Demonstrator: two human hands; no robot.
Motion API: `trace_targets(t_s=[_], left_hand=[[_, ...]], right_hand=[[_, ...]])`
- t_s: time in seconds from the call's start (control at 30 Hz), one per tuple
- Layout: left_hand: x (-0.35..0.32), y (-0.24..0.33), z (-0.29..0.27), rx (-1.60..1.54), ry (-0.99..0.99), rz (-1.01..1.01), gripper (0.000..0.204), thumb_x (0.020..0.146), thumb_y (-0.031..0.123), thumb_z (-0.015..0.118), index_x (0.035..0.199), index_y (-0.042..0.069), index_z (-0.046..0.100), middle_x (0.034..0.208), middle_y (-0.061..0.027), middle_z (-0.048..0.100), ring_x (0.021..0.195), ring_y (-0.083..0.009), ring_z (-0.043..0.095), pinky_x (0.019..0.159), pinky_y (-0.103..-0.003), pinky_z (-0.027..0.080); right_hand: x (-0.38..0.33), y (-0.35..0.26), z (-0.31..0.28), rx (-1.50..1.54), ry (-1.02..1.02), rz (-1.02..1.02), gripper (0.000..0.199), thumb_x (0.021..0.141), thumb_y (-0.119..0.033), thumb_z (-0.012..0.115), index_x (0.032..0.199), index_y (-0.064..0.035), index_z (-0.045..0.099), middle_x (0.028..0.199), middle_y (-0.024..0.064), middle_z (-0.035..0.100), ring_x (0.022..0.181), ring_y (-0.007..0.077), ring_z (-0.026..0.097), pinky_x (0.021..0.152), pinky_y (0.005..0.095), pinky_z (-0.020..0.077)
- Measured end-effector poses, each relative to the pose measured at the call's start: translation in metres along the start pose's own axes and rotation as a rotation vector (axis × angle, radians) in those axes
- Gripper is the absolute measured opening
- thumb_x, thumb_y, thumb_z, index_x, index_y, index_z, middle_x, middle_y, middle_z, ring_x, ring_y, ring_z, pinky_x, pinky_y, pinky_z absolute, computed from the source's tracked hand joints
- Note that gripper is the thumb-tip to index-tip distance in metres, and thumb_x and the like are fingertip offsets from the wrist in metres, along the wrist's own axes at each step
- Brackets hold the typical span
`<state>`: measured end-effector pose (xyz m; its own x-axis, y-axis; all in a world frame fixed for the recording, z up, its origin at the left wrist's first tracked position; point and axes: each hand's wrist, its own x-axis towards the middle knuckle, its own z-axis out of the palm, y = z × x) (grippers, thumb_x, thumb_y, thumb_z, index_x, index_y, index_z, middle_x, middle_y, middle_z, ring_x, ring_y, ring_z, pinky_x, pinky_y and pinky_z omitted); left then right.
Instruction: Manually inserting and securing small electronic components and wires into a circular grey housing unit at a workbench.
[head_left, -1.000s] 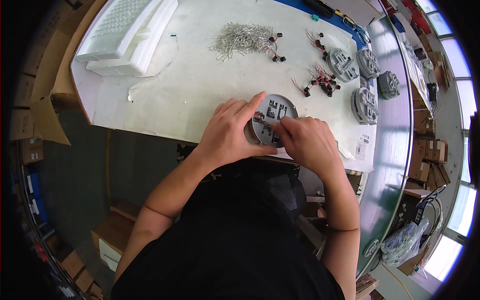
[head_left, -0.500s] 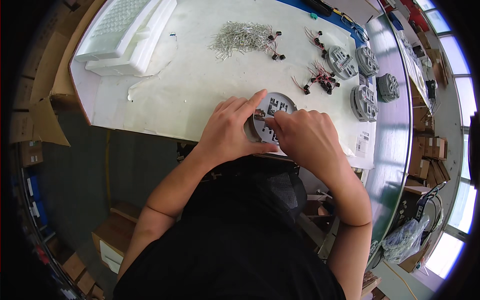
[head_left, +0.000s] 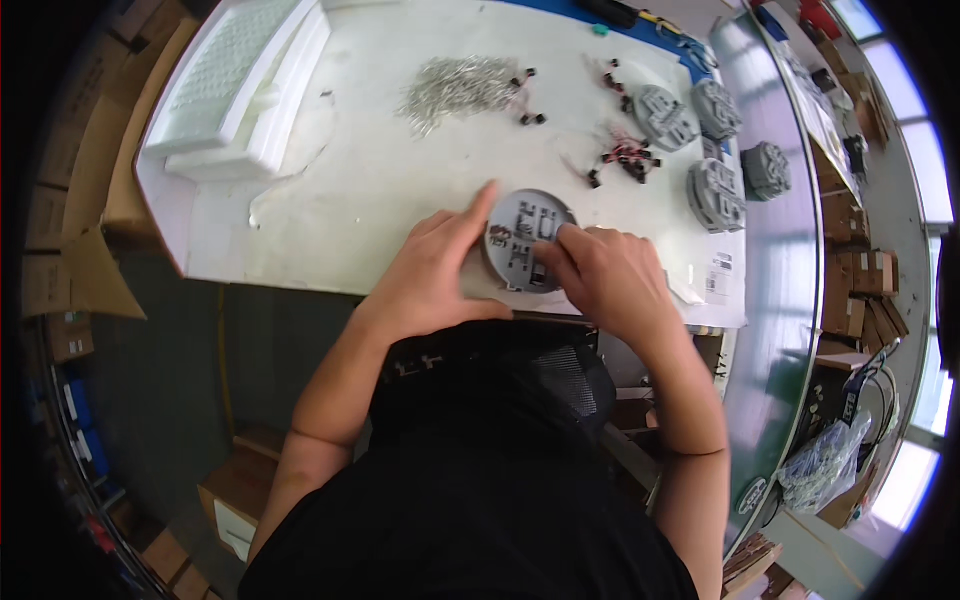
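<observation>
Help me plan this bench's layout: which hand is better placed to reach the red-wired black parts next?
Probably the right hand: it is nearer the red-wired black parts, while the left hand sits farther off, left of the grey disc.

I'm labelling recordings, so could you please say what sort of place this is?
Probably an assembly workshop: the bench holds a heap of silvery pieces, red-wired black components and round grey parts.

Nothing you can read here! A blurred printed label (head_left: 719,276) sits on your white table (head_left: 365,185); an illegible oval mark (head_left: 751,496) shows on the glossy ledge (head_left: 768,400).
</observation>
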<state>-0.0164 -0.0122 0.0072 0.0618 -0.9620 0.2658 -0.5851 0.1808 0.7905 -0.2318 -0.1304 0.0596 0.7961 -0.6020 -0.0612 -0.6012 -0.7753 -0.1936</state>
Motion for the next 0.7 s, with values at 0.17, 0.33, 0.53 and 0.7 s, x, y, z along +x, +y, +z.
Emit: trace_targets(t_s=[0.17,0.33,0.53,0.7], left_hand=[[-0.001,-0.026,0.011,-0.268,-0.056,-0.276,0.054,0.088,0.007,0.083,0.139,0.004,0.067,0.111,-0.0143,0.073,0.095,-0.0254,0.071,0.085,-0.033,0.056],[0.012,0.018,0.016,-0.186,0.060,-0.091,0.031,0.096,-0.003,0.070,0.126,0.004,0.073,0.097,-0.0112,0.067,0.080,-0.0219,0.065,0.073,-0.031,0.053],[0.005,0.003,0.005,0.110,0.213,0.013,0.026,0.100,-0.003,0.067,0.123,0.005,0.076,0.091,-0.0094,0.063,0.076,-0.0217,0.059,0.070,-0.033,0.050],[-0.004,-0.013,0.003,0.152,0.230,-0.051,0.021,0.100,-0.001,0.068,0.117,0.005,0.079,0.092,-0.0095,0.064,0.080,-0.0229,0.059,0.070,-0.034,0.049]], right_hand=[[-0.034,-0.020,0.033,0.374,0.336,-0.131,0.053,0.082,-0.027,0.092,0.127,-0.0116,0.070,0.091,0.0110,0.068,0.072,0.0311,0.070,0.064,0.0413,0.0565],[-0.047,0.003,0.040,0.268,0.905,0.073,0.049,0.085,-0.016,0.091,0.128,-0.0069,0.070,0.086,0.0054,0.066,0.069,0.0168,0.065,0.061,0.0310,0.0519],[-0.147,0.346,-0.026,0.604,1.460,0.966,0.051,0.097,-0.032,0.080,0.130,0.0043,0.066,0.095,0.0057,0.072,0.080,0.0136,0.068,0.071,0.0280,0.0538],[-0.276,0.488,0.010,-0.124,0.592,1.669,0.067,0.090,-0.043,0.076,0.139,0.0020,0.064,0.115,0.0246,0.076,0.106,0.0352,0.075,0.097,0.0498,0.0574]])
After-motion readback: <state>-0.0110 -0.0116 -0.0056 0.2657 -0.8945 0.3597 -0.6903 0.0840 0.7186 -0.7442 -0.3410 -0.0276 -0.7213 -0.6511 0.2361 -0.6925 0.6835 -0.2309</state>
